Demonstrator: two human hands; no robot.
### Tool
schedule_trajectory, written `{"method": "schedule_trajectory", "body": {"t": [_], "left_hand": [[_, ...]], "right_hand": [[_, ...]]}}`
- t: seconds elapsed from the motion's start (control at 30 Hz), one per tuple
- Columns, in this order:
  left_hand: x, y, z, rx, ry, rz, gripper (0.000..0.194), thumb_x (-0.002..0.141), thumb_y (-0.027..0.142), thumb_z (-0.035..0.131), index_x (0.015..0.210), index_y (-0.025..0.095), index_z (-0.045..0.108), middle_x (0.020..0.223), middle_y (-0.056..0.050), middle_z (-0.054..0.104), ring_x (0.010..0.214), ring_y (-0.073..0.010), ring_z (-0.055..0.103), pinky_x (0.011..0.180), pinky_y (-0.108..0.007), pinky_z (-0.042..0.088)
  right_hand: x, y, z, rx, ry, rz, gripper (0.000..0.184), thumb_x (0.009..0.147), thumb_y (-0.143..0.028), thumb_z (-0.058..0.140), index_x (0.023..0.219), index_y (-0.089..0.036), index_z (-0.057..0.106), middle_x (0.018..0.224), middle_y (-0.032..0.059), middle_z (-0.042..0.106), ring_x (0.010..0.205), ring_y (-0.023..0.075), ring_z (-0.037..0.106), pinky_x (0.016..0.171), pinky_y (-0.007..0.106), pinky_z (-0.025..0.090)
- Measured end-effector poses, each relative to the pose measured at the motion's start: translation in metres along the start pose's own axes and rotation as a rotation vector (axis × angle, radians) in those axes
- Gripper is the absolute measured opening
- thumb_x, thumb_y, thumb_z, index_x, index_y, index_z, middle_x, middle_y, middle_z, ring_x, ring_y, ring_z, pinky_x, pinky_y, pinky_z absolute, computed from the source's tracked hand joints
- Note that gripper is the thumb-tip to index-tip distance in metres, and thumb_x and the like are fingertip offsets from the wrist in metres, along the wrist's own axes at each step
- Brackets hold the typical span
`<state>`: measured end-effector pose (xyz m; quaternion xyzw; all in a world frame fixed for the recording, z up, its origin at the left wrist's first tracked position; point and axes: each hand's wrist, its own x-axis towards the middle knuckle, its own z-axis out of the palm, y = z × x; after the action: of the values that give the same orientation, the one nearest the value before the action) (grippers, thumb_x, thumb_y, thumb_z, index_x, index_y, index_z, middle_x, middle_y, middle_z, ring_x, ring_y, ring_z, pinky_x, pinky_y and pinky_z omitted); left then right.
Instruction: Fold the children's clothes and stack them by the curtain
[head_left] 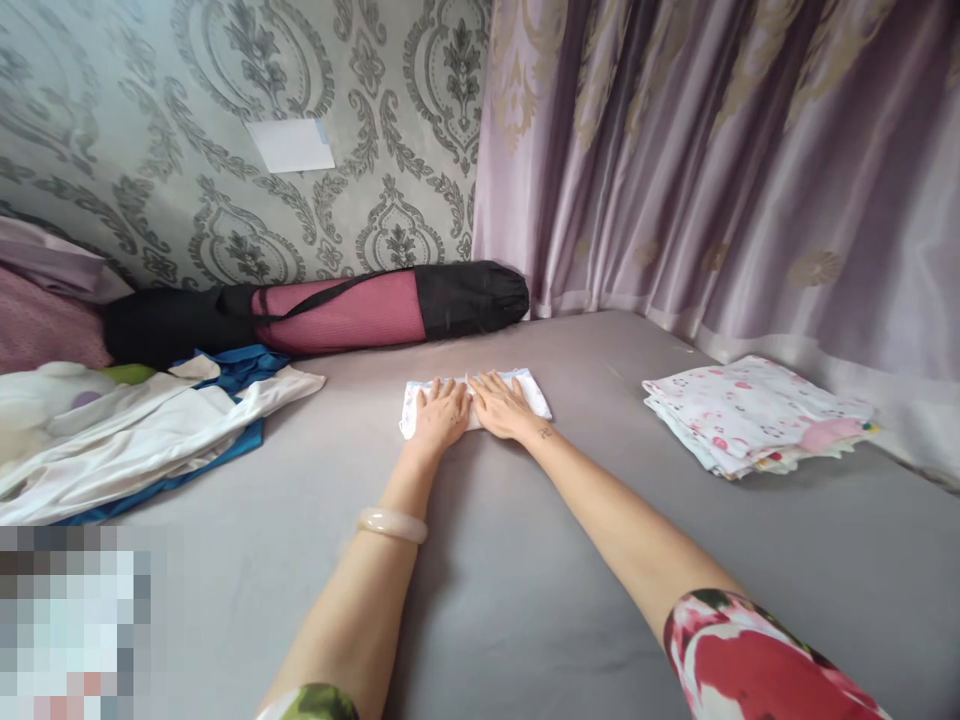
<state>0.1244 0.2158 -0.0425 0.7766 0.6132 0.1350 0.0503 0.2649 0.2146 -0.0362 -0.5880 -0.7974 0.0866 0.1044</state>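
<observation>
A: Found the left grip [442,412] and right grip [497,402] clenched?

B: No, saw both open, palms down, fingers spread on a folded cloth [538,396]. Could not tell if touching each other.

A: Made out the whole cloth?

B: Only the ends and edges. Found it flat on the grey bed [525,560], middle hidden under both grips, print too small to read.

A: Noticed anything up the arms?

B: Saw a pale bangle [392,525] on the left, a small, unreadable dark mark near the right wrist, and floral sleeves [757,655] cut off below.

A: And farther out?

B: Spotted a printed cloth stack [750,410] at right, lower layers mostly covered; at left, white garments [150,430] over blue fabric [251,367], beside a cropped plush toy [45,400]. Behind, saw a black-and-pink bag [345,312], contents hidden. Lost the lower left corner to pixelation.
</observation>
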Motion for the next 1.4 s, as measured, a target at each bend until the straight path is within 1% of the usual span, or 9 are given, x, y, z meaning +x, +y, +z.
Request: {"method": "schedule_trajectory", "body": {"t": [0.1,0.33,0.47,0.57,0.6,0.8,0.93,1.13,1.4], "left_hand": [[-0.004,0.002,0.003,0.021,-0.080,-0.010,0.050,0.100,0.038,0.022,0.145,0.024,0.041,0.153,-0.007,0.038,0.145,-0.0283,0.023,0.115,-0.053,0.019],[-0.001,-0.001,0.004,0.037,-0.067,0.004,0.049,0.100,0.038,0.023,0.142,0.024,0.043,0.151,-0.008,0.041,0.143,-0.0291,0.027,0.114,-0.054,0.022],[0.000,-0.002,0.001,0.070,0.012,0.004,0.045,0.100,0.034,0.026,0.137,0.023,0.049,0.147,-0.009,0.046,0.142,-0.0273,0.031,0.115,-0.052,0.021],[0.001,-0.006,0.001,0.132,0.125,-0.047,0.046,0.099,0.033,0.028,0.138,0.019,0.048,0.150,-0.011,0.043,0.145,-0.0268,0.025,0.118,-0.051,0.013],[0.001,-0.008,0.002,0.141,0.135,-0.064,0.048,0.099,0.034,0.028,0.139,0.018,0.047,0.151,-0.012,0.041,0.146,-0.0274,0.022,0.118,-0.050,0.012],[0.005,-0.022,0.010,0.113,-0.050,-0.111,0.057,0.099,0.044,0.022,0.147,0.016,0.036,0.154,-0.011,0.035,0.145,-0.0312,0.023,0.117,-0.049,0.018],[0.006,-0.023,0.013,0.119,-0.045,-0.117,0.059,0.098,0.044,0.020,0.148,0.015,0.034,0.155,-0.013,0.033,0.145,-0.0325,0.022,0.116,-0.052,0.018],[0.007,-0.023,0.015,0.107,-0.033,-0.129,0.059,0.098,0.044,0.020,0.149,0.018,0.034,0.156,-0.011,0.031,0.146,-0.0316,0.020,0.116,-0.055,0.018],[0.012,-0.024,0.014,0.072,-0.123,-0.175,0.064,0.096,0.047,0.016,0.152,0.018,0.026,0.159,-0.010,0.023,0.147,-0.0315,0.014,0.116,-0.057,0.016]], "right_hand": [[-0.001,0.003,0.008,-0.006,-0.002,-0.003,0.054,0.100,-0.034,0.018,0.150,-0.021,0.034,0.158,0.0046,0.028,0.146,0.0235,0.018,0.118,0.051,0.011],[0.000,0.005,0.009,0.009,0.001,-0.012,0.054,0.100,-0.036,0.018,0.150,-0.021,0.034,0.158,0.0050,0.028,0.146,0.0242,0.019,0.117,0.052,0.011],[-0.002,0.009,0.002,0.013,0.021,-0.007,0.055,0.101,-0.037,0.019,0.151,-0.019,0.032,0.158,0.0070,0.028,0.146,0.0239,0.019,0.117,0.051,0.010],[-0.003,0.017,-0.002,-0.020,0.093,0.019,0.055,0.101,-0.038,0.020,0.151,-0.018,0.031,0.159,0.0080,0.024,0.147,0.0235,0.014,0.118,0.051,0.004],[-0.003,0.020,-0.002,-0.031,0.096,0.028,0.056,0.101,-0.039,0.020,0.151,-0.018,0.031,0.159,0.0081,0.023,0.148,0.0234,0.013,0.118,0.050,0.003],[-0.002,0.032,0.003,-0.042,-0.020,0.076,0.059,0.101,-0.042,0.015,0.152,-0.017,0.030,0.159,0.0065,0.024,0.147,0.0225,0.015,0.118,0.048,0.006],[-0.002,0.033,0.005,-0.039,-0.014,0.075,0.060,0.100,-0.043,0.013,0.152,-0.018,0.030,0.159,0.0060,0.023,0.147,0.0228,0.014,0.118,0.048,0.005],[0.001,0.034,0.003,-0.056,-0.055,0.085,0.060,0.100,-0.043,0.013,0.153,-0.018,0.028,0.160,0.0061,0.022,0.148,0.0235,0.013,0.118,0.048,0.005],[0.002,0.032,0.002,-0.040,-0.054,0.088,0.060,0.099,-0.042,0.014,0.152,-0.019,0.029,0.160,0.0066,0.023,0.147,0.0245,0.014,0.117,0.050,0.006]]}}
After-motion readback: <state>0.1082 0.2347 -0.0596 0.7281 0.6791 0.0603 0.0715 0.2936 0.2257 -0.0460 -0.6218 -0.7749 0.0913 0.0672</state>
